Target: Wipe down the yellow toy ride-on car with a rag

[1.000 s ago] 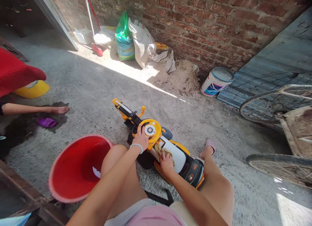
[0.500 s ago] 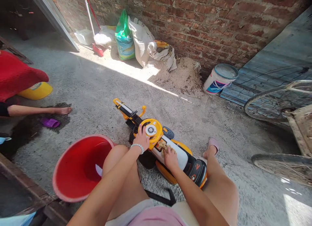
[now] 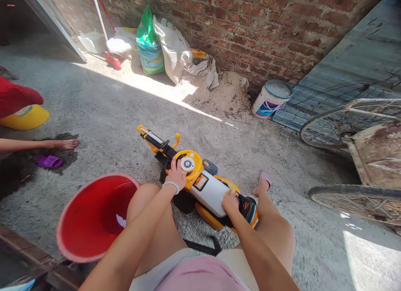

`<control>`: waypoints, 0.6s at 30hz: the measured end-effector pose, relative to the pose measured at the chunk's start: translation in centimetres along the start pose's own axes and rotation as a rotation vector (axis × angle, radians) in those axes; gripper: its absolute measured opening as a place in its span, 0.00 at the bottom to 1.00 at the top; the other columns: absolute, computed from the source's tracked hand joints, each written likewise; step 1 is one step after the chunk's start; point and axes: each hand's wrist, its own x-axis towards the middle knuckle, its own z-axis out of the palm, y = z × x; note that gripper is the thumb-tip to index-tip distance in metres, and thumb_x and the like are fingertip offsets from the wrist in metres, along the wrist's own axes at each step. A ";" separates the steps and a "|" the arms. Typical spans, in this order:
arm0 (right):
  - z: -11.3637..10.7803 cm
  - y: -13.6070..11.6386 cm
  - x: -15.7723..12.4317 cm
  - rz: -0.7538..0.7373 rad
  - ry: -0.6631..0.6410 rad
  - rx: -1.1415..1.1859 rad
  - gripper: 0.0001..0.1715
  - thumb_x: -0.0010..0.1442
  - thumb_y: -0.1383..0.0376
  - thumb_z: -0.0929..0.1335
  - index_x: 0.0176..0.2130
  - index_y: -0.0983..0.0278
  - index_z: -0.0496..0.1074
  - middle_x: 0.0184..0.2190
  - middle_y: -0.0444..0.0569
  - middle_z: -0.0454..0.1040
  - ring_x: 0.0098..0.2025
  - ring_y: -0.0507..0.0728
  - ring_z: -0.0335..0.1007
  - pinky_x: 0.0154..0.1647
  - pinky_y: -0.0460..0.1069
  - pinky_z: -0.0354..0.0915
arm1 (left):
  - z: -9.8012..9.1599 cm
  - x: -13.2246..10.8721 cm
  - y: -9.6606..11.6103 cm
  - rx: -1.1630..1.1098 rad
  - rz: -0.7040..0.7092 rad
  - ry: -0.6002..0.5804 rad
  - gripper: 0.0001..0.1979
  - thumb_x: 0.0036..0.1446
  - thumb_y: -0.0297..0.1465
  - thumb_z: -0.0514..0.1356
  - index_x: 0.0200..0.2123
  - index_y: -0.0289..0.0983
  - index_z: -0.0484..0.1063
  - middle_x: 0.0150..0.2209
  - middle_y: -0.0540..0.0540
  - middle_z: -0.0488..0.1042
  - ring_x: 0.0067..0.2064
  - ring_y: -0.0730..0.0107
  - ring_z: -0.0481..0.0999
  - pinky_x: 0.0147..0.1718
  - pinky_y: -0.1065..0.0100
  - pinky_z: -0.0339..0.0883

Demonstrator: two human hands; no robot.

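Observation:
A yellow, black and white ride-on toy excavator (image 3: 211, 195) stands on the concrete between my legs. My left hand (image 3: 176, 174), with a beaded bracelet at the wrist, grips the left side of its yellow steering wheel (image 3: 196, 160). Bunched in my right hand (image 3: 230, 202) is a tan cloth (image 3: 232, 188), mostly hidden by the fingers. It presses on the rear end of the white body panel, just in front of the black seat (image 3: 249, 208). By my left knee is a red bucket (image 3: 70, 224) with water and something white inside.
Another person's bare leg (image 3: 37, 144) and a purple slipper (image 3: 48, 160) are at the left. Sacks (image 3: 171, 48) and spilled grain (image 3: 227, 92) lie along the brick wall. A paint bucket (image 3: 272, 98) and a wheeled cart (image 3: 372, 157) stand to the right.
My right hand has slid the cloth back along the white panel toward the seat, uncovering the label near the wheel. My left hand stays on the steering wheel. The view has shifted right.

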 end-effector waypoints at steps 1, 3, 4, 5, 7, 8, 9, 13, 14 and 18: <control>0.8 -0.6 -0.8 0.001 0.005 -0.013 0.40 0.68 0.62 0.63 0.71 0.80 0.57 0.59 0.86 0.66 0.53 0.74 0.76 0.43 0.62 0.72 | 0.0 0.0 0.0 -0.002 -0.001 0.002 0.39 0.68 0.40 0.48 0.77 0.32 0.44 0.79 0.34 0.30 0.60 0.41 0.73 0.56 0.47 0.70; 2.7 -2.3 -2.7 -0.028 0.052 -0.048 0.38 0.68 0.61 0.61 0.71 0.78 0.59 0.59 0.86 0.67 0.51 0.75 0.77 0.40 0.64 0.72 | 0.2 0.1 0.0 -0.003 -0.003 0.004 0.39 0.68 0.41 0.49 0.77 0.33 0.44 0.79 0.34 0.30 0.60 0.41 0.74 0.57 0.48 0.69; 3.7 -3.2 -3.7 -0.065 0.091 -0.069 0.37 0.69 0.61 0.60 0.71 0.76 0.61 0.59 0.86 0.67 0.50 0.75 0.77 0.38 0.65 0.72 | 0.2 0.2 0.0 0.000 -0.005 0.004 0.39 0.68 0.41 0.49 0.77 0.33 0.44 0.79 0.33 0.30 0.60 0.41 0.74 0.57 0.48 0.69; 4.6 -3.9 -4.5 -0.117 0.132 -0.087 0.35 0.69 0.62 0.59 0.70 0.74 0.63 0.60 0.84 0.67 0.49 0.74 0.77 0.38 0.65 0.72 | 0.2 0.2 0.0 0.003 -0.007 0.003 0.39 0.68 0.42 0.49 0.77 0.33 0.45 0.79 0.33 0.30 0.60 0.41 0.74 0.57 0.48 0.69; 6.0 -4.8 -6.0 -0.216 0.186 -0.115 0.33 0.70 0.62 0.57 0.69 0.70 0.65 0.61 0.81 0.66 0.49 0.73 0.76 0.38 0.65 0.72 | 0.1 0.1 0.1 0.006 -0.010 0.003 0.39 0.68 0.41 0.49 0.77 0.32 0.45 0.78 0.33 0.31 0.60 0.40 0.73 0.57 0.47 0.69; 6.4 -4.9 -6.4 -0.248 0.189 -0.122 0.32 0.71 0.63 0.57 0.68 0.69 0.66 0.62 0.80 0.66 0.50 0.72 0.76 0.39 0.65 0.72 | 0.0 0.1 0.1 0.005 -0.010 0.004 0.39 0.68 0.41 0.49 0.77 0.32 0.45 0.78 0.33 0.32 0.60 0.40 0.73 0.57 0.47 0.69; 6.5 -4.8 -6.7 -0.268 0.181 -0.121 0.32 0.71 0.63 0.57 0.68 0.68 0.66 0.62 0.79 0.66 0.50 0.72 0.75 0.40 0.65 0.72 | -0.1 0.0 0.1 0.004 -0.011 0.003 0.39 0.68 0.40 0.49 0.77 0.32 0.45 0.78 0.33 0.32 0.60 0.40 0.73 0.57 0.47 0.69; 4.4 -4.0 -6.6 -0.420 0.145 -0.069 0.30 0.71 0.62 0.59 0.67 0.67 0.67 0.62 0.74 0.67 0.52 0.69 0.72 0.48 0.64 0.71 | -0.4 -0.1 0.2 -0.001 0.003 -0.011 0.39 0.68 0.39 0.48 0.77 0.32 0.43 0.79 0.34 0.31 0.60 0.41 0.73 0.56 0.49 0.70; 3.5 -4.1 -6.4 -0.489 0.152 -0.059 0.29 0.71 0.61 0.59 0.66 0.65 0.69 0.61 0.71 0.68 0.53 0.68 0.70 0.51 0.64 0.70 | -0.4 -0.1 0.2 -0.002 0.006 -0.011 0.40 0.68 0.40 0.48 0.77 0.32 0.43 0.79 0.33 0.31 0.60 0.40 0.74 0.56 0.49 0.70; 0.7 -5.6 -5.5 -0.699 0.209 -0.045 0.27 0.72 0.56 0.60 0.64 0.60 0.71 0.67 0.62 0.63 0.62 0.69 0.61 0.60 0.65 0.63 | 0.0 0.3 -0.1 0.001 0.014 0.020 0.42 0.67 0.44 0.51 0.77 0.31 0.43 0.78 0.30 0.31 0.59 0.38 0.75 0.57 0.47 0.69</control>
